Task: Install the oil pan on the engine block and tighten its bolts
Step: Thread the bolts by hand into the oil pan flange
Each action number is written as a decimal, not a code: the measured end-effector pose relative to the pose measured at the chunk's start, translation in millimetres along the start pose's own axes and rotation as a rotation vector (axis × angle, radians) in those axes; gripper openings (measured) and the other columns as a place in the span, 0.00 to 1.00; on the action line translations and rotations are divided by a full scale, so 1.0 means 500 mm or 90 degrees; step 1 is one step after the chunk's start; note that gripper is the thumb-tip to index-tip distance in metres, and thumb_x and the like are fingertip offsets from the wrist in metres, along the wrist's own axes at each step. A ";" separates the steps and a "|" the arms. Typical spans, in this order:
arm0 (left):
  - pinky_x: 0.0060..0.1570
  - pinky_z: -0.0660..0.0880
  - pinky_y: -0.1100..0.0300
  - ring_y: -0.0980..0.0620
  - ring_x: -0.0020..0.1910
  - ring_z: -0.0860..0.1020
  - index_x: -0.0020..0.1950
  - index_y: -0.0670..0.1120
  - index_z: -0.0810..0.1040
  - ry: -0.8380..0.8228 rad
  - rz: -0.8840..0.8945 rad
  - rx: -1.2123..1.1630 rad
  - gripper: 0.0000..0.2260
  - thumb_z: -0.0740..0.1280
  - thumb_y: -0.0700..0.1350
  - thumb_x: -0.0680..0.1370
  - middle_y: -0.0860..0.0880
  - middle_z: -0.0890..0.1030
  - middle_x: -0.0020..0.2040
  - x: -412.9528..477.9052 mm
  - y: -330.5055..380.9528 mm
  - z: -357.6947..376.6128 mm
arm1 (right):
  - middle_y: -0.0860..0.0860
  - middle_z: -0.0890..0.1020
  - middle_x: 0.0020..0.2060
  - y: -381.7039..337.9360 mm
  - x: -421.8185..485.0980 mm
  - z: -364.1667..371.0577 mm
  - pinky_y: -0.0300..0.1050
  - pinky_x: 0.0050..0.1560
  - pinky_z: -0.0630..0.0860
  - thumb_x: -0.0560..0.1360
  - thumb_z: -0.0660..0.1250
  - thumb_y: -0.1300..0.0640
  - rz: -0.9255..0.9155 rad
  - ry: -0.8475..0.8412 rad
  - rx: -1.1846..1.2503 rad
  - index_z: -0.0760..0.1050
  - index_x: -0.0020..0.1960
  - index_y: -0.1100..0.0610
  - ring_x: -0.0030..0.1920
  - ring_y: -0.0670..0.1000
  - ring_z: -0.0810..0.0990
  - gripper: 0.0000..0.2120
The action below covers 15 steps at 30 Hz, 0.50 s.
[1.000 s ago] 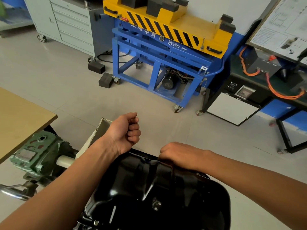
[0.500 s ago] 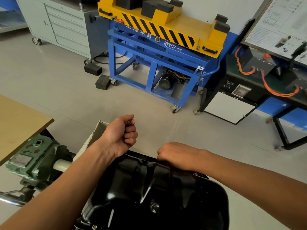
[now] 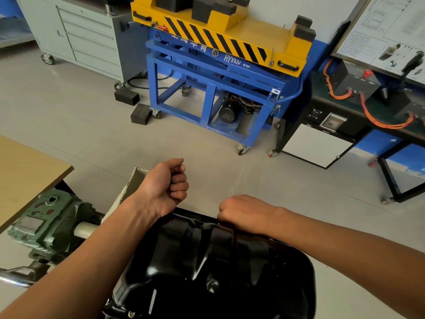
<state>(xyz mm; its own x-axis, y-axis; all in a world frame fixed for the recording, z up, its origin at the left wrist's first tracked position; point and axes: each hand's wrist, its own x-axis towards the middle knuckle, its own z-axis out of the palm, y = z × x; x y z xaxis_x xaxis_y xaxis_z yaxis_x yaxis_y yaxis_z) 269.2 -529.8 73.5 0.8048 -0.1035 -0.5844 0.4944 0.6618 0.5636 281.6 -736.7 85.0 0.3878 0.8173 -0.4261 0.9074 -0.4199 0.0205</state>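
- Apparently the oil pan (image 3: 218, 272) is already seated, beneath both forearms.
- Left hand (image 3: 169, 183), over the pan's far-left corner: fingers fisted, nothing visible inside.
- Right hand (image 3: 243, 212) at the pan's far rim: fingers curled, contents hidden; tightening likely remains.

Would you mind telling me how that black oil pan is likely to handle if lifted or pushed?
The oil pan looks like pressed metal with stamped ribs, so it is probably rigid. Its glossy finish suggests a slippery grip. It sits dome-up, so until bolted, a push might slide it.
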 end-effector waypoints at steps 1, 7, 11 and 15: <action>0.18 0.50 0.65 0.57 0.20 0.55 0.33 0.48 0.68 0.000 0.001 0.000 0.16 0.62 0.47 0.81 0.53 0.57 0.26 0.000 0.000 0.000 | 0.57 0.78 0.42 0.000 0.001 -0.001 0.49 0.37 0.68 0.79 0.61 0.60 0.004 -0.001 -0.004 0.79 0.50 0.62 0.44 0.57 0.77 0.09; 0.18 0.50 0.65 0.57 0.21 0.55 0.33 0.48 0.68 0.002 0.001 0.000 0.17 0.62 0.47 0.81 0.53 0.57 0.26 -0.001 0.000 0.001 | 0.56 0.77 0.47 0.004 -0.004 0.005 0.51 0.42 0.73 0.81 0.60 0.57 0.010 0.030 0.041 0.78 0.57 0.59 0.49 0.57 0.77 0.11; 0.19 0.49 0.65 0.57 0.20 0.55 0.33 0.48 0.68 0.003 0.002 0.004 0.16 0.61 0.47 0.81 0.53 0.57 0.26 -0.002 0.001 0.004 | 0.58 0.79 0.45 0.010 -0.009 0.005 0.54 0.45 0.73 0.80 0.62 0.60 -0.029 0.033 0.127 0.81 0.52 0.63 0.47 0.57 0.78 0.10; 0.19 0.49 0.65 0.57 0.20 0.55 0.33 0.48 0.68 0.000 -0.002 0.002 0.16 0.61 0.47 0.82 0.53 0.57 0.26 -0.004 0.002 0.004 | 0.62 0.79 0.42 0.016 -0.012 0.002 0.56 0.46 0.71 0.79 0.63 0.64 -0.057 0.033 0.157 0.80 0.48 0.67 0.45 0.60 0.77 0.08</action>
<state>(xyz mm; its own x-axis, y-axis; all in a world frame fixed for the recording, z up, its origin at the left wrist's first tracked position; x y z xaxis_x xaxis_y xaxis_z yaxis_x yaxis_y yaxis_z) 268.9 -530.6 76.5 0.8038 -0.1054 -0.5855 0.4974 0.6590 0.5642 286.2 -745.3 86.7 0.3217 0.8717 -0.3697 0.8740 -0.4236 -0.2382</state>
